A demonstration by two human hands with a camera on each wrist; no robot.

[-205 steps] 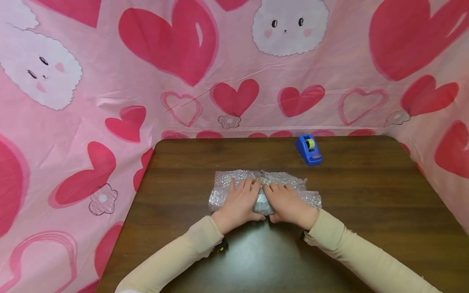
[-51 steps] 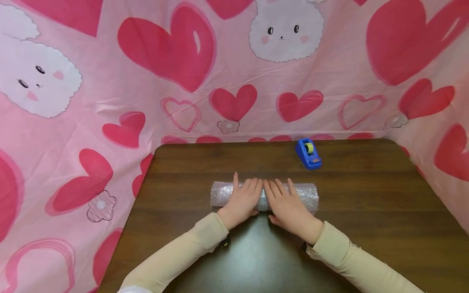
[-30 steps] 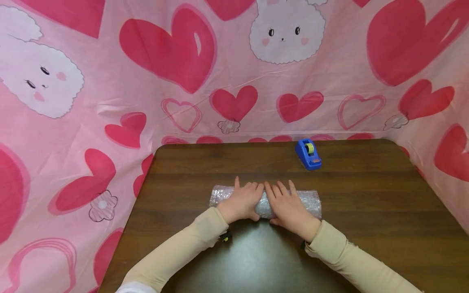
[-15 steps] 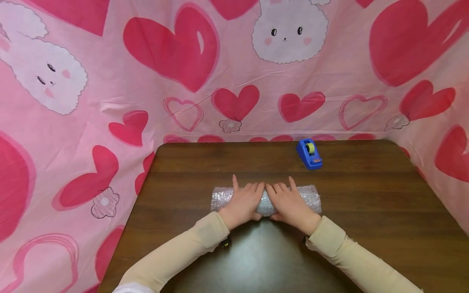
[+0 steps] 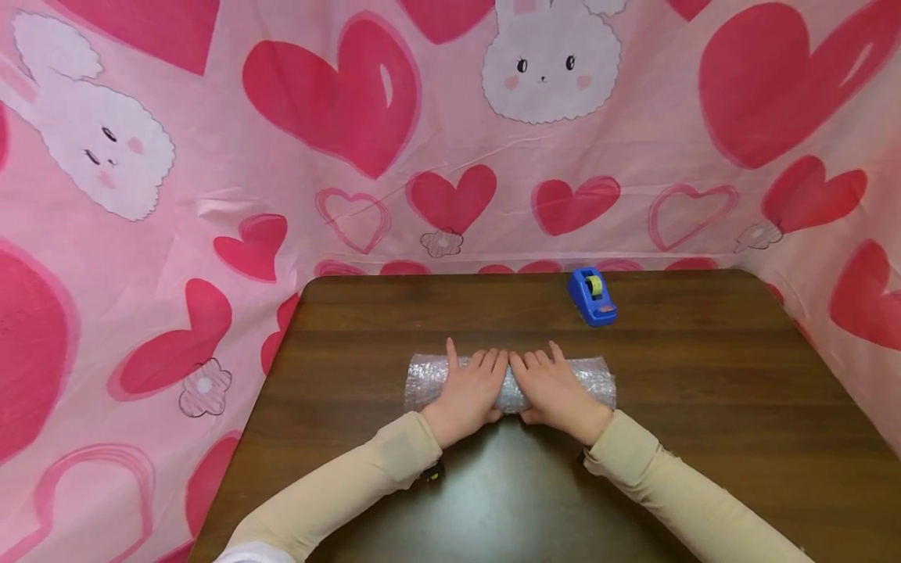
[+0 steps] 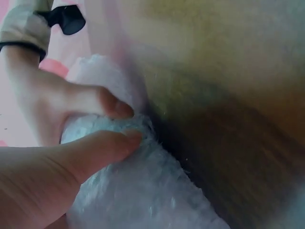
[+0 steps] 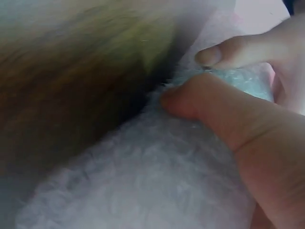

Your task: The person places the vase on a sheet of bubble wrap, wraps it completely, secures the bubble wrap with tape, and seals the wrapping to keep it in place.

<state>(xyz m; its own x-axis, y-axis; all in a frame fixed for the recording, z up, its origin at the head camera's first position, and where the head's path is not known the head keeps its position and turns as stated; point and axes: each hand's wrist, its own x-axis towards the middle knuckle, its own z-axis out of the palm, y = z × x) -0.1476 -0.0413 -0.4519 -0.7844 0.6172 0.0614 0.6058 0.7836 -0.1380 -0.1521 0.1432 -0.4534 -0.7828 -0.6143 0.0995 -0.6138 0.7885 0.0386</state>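
A roll of clear bubble wrap (image 5: 512, 392) lies crosswise on the table, with a bluish tint showing at its middle. My left hand (image 5: 466, 393) holds it just left of the middle, fingers over the top and little finger sticking up. On the other side my right hand (image 5: 559, 393) grips it the same way, the fingertips of both hands almost meeting. In the left wrist view the left thumb (image 6: 102, 150) presses on the near side of the bubble wrap (image 6: 143, 195). The right wrist view has the right thumb (image 7: 209, 102) pressing there too.
A blue tape dispenser (image 5: 593, 297) with a yellowish tape roll stands near the back edge of the brown wooden table (image 5: 704, 336). Behind and beside the table hangs a pink cloth (image 5: 450, 141) printed with hearts and rabbits.
Several seconds ago a loose sheet of bubble wrap lay spread behind the roll; now it is wound into one tube. In the last second the hands and roll have shifted only slightly.
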